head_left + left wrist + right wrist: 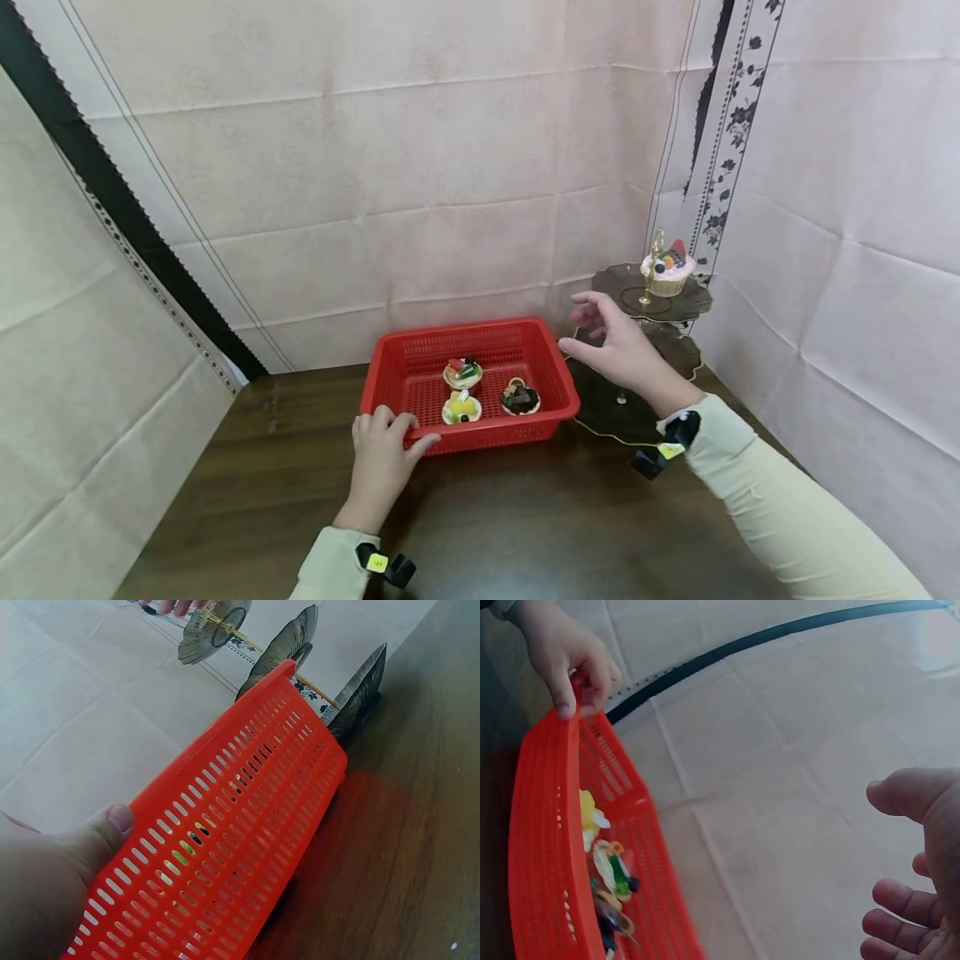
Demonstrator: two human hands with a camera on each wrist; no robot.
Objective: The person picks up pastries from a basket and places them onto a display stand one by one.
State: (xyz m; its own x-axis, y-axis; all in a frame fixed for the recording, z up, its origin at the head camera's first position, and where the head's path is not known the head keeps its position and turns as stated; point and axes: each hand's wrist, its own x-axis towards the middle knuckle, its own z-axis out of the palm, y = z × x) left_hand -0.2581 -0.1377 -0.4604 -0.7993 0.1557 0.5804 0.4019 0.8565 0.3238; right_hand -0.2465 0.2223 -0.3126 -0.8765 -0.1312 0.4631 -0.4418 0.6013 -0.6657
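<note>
My left hand [381, 468] grips the near left corner of a red plastic basket [487, 435]. Its thumb [112, 825] lies outside the slotted wall, and its fingers hook over the rim. Inside the basket sit three small cupcakes: one with yellow topping [461, 407], one with red and green topping [462, 373], and a dark chocolate one [520, 397]. My right hand [618, 346] is in the air above the basket's right end, beside a dark tiered stand [626, 287]. Its thumb and fingers are spread with nothing between them. On the stand's top tier rests a fruit-topped cupcake [667, 271].
The stand's lower tiers [600, 400] spread out just right of the basket, partly hidden by my right hand and forearm. A brown wooden table [525, 525] lies beneath everything. Pale cloth [450, 167] hangs behind and on both sides.
</note>
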